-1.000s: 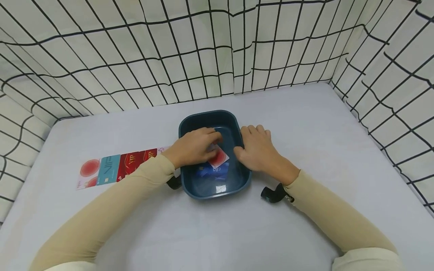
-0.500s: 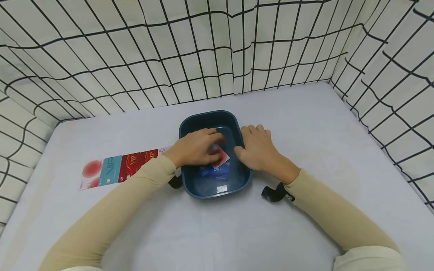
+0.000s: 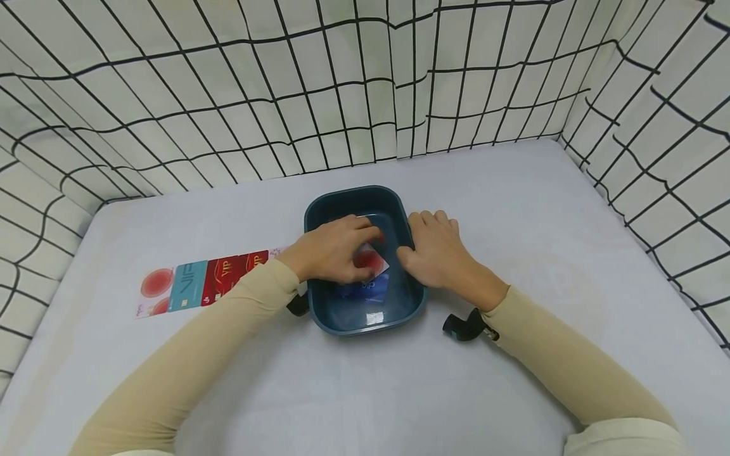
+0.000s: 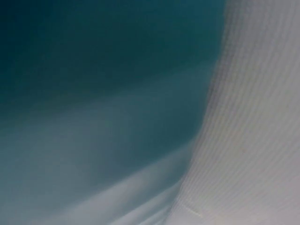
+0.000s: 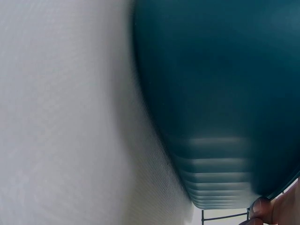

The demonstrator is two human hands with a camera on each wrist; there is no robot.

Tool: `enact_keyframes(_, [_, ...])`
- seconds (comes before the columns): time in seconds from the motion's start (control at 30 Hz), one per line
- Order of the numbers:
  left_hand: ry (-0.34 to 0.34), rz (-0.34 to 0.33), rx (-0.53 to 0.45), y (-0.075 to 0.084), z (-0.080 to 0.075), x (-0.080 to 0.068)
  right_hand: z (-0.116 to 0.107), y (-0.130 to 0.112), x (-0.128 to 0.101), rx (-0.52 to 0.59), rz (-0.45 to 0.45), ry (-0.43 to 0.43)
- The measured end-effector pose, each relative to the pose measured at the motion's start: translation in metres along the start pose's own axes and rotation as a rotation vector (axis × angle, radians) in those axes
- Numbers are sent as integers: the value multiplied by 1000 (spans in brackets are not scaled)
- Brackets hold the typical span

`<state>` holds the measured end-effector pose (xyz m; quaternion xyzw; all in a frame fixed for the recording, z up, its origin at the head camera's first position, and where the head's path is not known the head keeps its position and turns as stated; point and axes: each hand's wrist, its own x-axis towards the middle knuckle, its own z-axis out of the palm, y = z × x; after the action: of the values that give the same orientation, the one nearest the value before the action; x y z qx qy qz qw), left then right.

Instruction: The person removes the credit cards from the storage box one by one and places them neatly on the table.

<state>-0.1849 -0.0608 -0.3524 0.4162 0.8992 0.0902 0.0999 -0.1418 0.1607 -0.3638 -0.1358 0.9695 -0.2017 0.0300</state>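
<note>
**A:** Why's the right hand [image 3: 436, 253] on the tub [image 3: 365, 320]?

**B:** Looks like it's steadying it. It lies on the right rim, fingers fairly straight, holding nothing. The left hand [image 3: 333, 250] is down inside, fingers curled, pinching a red-and-white card [image 3: 373, 261].

**A:** How many cards?

**B:** That one, plus at least one blue card [image 3: 367, 291] on the tub floor. Out on the table [image 3: 513, 190], a row [image 3: 202, 285] to the left: four I can count, maybe a fifth under the sleeve.

Cards [image 3: 367, 273] lie in the tray [image 3: 353, 200]; a card row [image 3: 202, 285] lies left of it.
</note>
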Motion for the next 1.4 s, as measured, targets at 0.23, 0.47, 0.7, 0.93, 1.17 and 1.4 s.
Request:
enact_keyframes(0.23, [-32,115,-50,-4,-3,1,0,2,0,0,0,5])
enact_keyframes(0.47, [-59,144,-41,-4,-3,1,0,1,0,7,7,-7])
enact_keyframes(0.7, [-78,95,28,-3,1,4,0,1,1,7,2,-5])
enact_keyframes(0.93, [-70,46,0,-1,2,5,1,2,0,16,1,0])
enact_keyframes(1.17, [-82,79,-168,-6,-1,5,1,1,0,16,3,3])
enact_keyframes(1.4, [-147,89,-268,-11,-6,6,1,0,1,16,-8,14])
